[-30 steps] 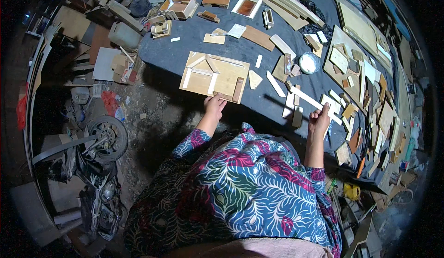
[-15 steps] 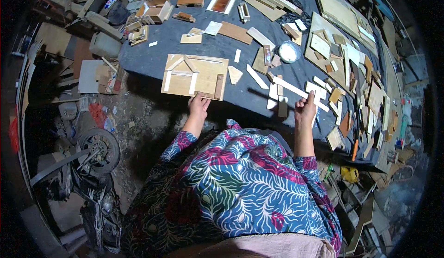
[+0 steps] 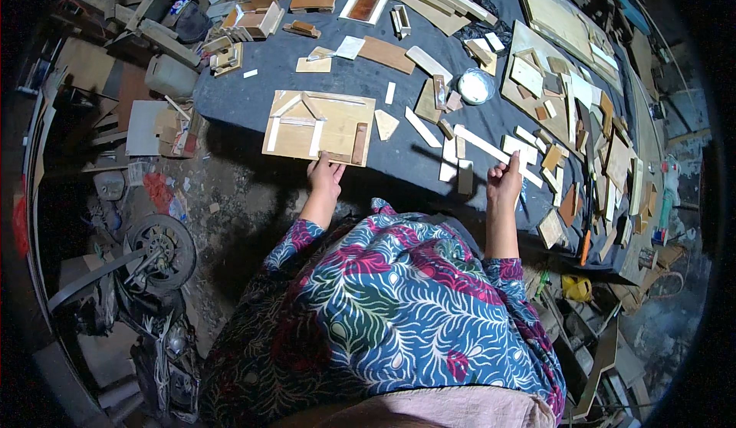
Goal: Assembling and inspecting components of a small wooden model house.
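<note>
My left hand (image 3: 325, 179) grips the near edge of a rectangular wooden panel (image 3: 337, 130), its fingers lying over the edge. Pale strips on the panel form a small house outline, and a dark brown strip (image 3: 359, 143) stands along its right side. The panel reaches slightly past the table's near edge. To the right, my right hand (image 3: 504, 182) is closed around the end of a long pale wooden strip (image 3: 478, 143), which slants up and to the left above the table. Wood offcuts (image 3: 446, 158) lie beneath and beside it.
A dark cloth covers the table (image 3: 261, 106). A bowl of white paste (image 3: 477, 87) stands beyond the right hand. Many wood scraps are heaped at the right, near an orange-handled tool (image 3: 586, 245). Small wooden boxes (image 3: 253, 21) stand at the far left. A wheel (image 3: 162, 251) sits on the floor.
The whole view has shifted slightly, moving the table's things a little left in the picture. Both hands keep their holds on the panel and the strip, with hardly any other movement.
</note>
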Motion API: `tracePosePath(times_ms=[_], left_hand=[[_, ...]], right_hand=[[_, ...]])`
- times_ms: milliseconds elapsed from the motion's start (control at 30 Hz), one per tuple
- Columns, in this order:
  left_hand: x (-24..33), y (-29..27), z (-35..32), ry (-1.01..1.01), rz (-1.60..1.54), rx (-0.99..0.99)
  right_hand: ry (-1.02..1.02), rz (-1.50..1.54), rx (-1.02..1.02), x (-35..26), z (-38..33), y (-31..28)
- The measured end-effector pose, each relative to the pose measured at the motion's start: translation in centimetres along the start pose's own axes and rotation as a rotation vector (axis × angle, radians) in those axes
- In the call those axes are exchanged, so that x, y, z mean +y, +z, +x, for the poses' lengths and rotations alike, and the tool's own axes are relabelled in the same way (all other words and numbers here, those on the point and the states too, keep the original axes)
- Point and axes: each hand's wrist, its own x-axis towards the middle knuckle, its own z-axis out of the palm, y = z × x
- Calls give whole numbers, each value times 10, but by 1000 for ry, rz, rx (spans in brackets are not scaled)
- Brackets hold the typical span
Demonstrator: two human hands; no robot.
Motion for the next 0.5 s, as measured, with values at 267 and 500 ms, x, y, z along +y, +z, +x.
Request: tracePosePath(times_ms=[267, 500], left_hand=[[-1, 0, 4, -66, -22, 17], [-4, -6, 11, -71, -34, 5]], right_hand=[[-1, 6, -15, 3, 3, -4], [-5, 15, -11, 3, 5, -6]])
